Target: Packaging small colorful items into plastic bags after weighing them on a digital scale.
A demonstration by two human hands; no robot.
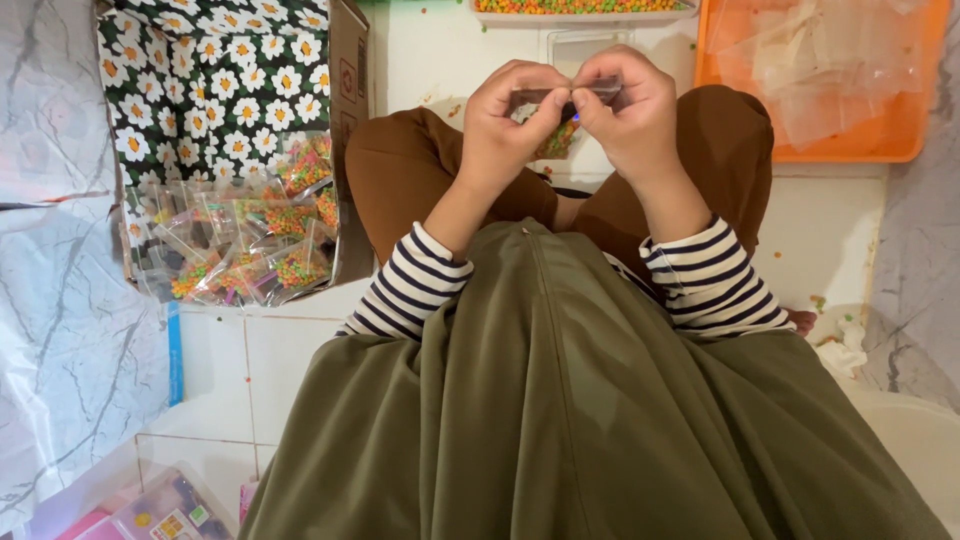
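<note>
My left hand and my right hand meet above my knees and pinch the top edge of one small clear bag. The bag hangs between the hands and holds small orange and green beads. Both sets of fingers press along its upper strip. My striped sleeves and olive garment fill the lower part of the view.
A cardboard box lined with daisy-print cloth sits at the left, holding several filled clear bags. An orange tray with empty clear bags is at the upper right. A tray of loose beads lies at the top edge.
</note>
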